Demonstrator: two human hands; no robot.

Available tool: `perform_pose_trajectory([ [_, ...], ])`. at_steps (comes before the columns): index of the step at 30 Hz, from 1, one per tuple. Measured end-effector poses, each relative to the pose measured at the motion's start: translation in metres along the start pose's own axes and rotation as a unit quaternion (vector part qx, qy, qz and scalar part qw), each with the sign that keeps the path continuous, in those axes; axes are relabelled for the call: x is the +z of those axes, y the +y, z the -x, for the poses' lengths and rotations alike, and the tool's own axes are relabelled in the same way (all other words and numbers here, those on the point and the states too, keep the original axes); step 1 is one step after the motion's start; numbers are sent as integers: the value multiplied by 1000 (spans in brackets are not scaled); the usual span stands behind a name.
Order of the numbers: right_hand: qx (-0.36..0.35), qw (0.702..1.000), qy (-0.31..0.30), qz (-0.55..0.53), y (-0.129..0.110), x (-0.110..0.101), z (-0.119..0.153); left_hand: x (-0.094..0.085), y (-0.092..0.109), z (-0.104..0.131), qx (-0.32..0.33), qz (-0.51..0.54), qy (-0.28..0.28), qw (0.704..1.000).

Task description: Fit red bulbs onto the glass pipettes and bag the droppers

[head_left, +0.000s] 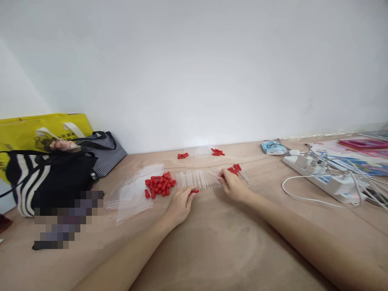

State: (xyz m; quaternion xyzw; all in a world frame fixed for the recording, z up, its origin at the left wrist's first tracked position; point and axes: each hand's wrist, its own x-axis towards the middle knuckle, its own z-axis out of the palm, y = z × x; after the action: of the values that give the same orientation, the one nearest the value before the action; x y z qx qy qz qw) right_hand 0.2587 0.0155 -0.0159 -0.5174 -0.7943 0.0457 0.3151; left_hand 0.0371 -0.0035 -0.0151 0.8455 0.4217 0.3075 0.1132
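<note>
Pinched in my left hand point(181, 204) is a red rubber bulb point(195, 191), held just in front of a row of thin clear tubes point(197, 180). My right hand point(232, 184) has its fingers closed at the right end of that row; what they hold, if anything, cannot be made out. A pile of red rubber bulbs point(159, 184) lies left of the tubes. Just beyond my right hand are several droppers point(239, 167), red bulbs fitted on clear tubes, partly hidden by the hand.
Clear plastic bags point(133, 198) lie left of the bulb pile. Near the wall are more red bulbs point(183, 156) and droppers point(217, 152). A white power strip point(321, 182) with cables and a blue mask point(273, 148) lie right. Bags, including a black bag point(66, 178), stand left.
</note>
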Motion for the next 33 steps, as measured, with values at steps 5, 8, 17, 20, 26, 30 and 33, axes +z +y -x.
perform_pose_trajectory([
  [5,-126,984,-13,-122,-9,16,20,0,0,-1,15,-6,2,1000],
  [8,-139,983,-9,-121,-14,18,22,-1,1,-1,4,2,11,1000],
  [17,-137,982,-10,-130,-18,17,23,-2,-3,-1,-15,13,20,1000],
  [20,-130,983,-2,-128,-19,17,24,-3,-2,-1,-10,14,17,1000],
  [26,-144,984,-20,-105,-19,17,25,-4,0,-1,5,23,16,1000],
  [30,-155,983,-24,-92,-20,18,26,-5,1,0,18,30,19,999],
  [33,-160,983,-17,-92,-21,17,27,-5,3,1,37,37,25,998],
])
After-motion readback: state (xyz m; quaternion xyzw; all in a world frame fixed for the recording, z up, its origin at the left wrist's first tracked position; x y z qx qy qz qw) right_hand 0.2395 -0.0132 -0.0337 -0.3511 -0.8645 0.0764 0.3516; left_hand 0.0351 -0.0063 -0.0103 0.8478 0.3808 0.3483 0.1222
